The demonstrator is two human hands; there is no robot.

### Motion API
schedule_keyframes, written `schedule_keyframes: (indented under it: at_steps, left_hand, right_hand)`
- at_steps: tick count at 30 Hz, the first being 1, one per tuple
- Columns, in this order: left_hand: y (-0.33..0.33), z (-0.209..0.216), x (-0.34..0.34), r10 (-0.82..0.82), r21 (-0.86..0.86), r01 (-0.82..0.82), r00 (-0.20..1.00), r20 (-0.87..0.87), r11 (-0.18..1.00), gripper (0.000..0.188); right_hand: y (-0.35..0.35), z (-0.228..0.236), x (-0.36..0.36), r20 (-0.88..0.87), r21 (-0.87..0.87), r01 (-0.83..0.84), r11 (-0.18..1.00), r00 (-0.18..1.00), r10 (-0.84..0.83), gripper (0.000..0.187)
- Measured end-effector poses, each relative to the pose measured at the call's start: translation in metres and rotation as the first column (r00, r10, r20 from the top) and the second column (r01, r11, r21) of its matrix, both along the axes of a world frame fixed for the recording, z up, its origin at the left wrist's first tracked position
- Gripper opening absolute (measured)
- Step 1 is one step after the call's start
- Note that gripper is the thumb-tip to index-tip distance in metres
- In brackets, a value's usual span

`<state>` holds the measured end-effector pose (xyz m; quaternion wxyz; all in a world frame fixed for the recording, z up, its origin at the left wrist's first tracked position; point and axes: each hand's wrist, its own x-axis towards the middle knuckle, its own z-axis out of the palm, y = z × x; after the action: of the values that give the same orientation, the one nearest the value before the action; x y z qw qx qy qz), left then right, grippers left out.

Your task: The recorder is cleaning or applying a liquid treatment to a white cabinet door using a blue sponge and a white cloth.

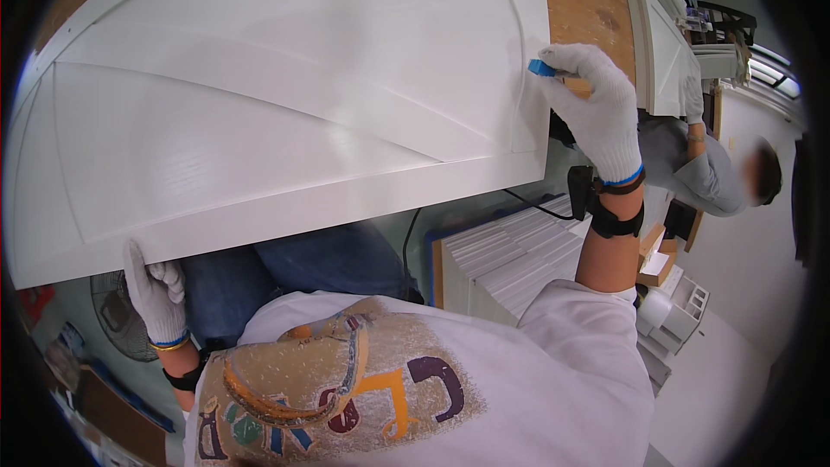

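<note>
A large white panel (259,147), like a cabinet door with raised strips and slanting grooves, lies in front of me. My right hand (596,91), in a white knit glove, is closed at the panel's right edge. Between thumb and fingers it pinches a small blue block (541,68); its exact kind is unclear. My left hand (157,294), gloved too, is at the panel's near edge, low on the left. Its longer fingers stretch up against that edge, and the thumb side stands apart, holding nothing.
Wooden tabletop (588,0) shows beyond the panel. Stacked white boards (510,251) stand below on the right. Another person (713,169) in grey works at a second white panel (661,52). A fan (121,316) stands low at left, and a black cable (408,246) hangs near my legs.
</note>
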<state>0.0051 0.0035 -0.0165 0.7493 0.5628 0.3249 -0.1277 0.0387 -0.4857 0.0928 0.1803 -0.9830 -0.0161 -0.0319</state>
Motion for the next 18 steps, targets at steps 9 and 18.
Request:
schedule_keyframes:
  at_steps: [9,18]
  left_hand:
    - [-0.003,0.001,0.002,0.002,0.022,-0.003,1.0,0.021,1.0,0.039]
    - [-0.006,0.005,0.006,-0.032,0.009,0.032,0.999,0.035,0.999,0.037]
  right_hand:
    - [0.001,-0.001,0.005,0.025,-0.121,-0.063,0.991,0.997,0.067,0.019]
    - [0.0,0.005,0.004,-0.047,-0.105,-0.06,0.993,0.997,0.055,0.019]
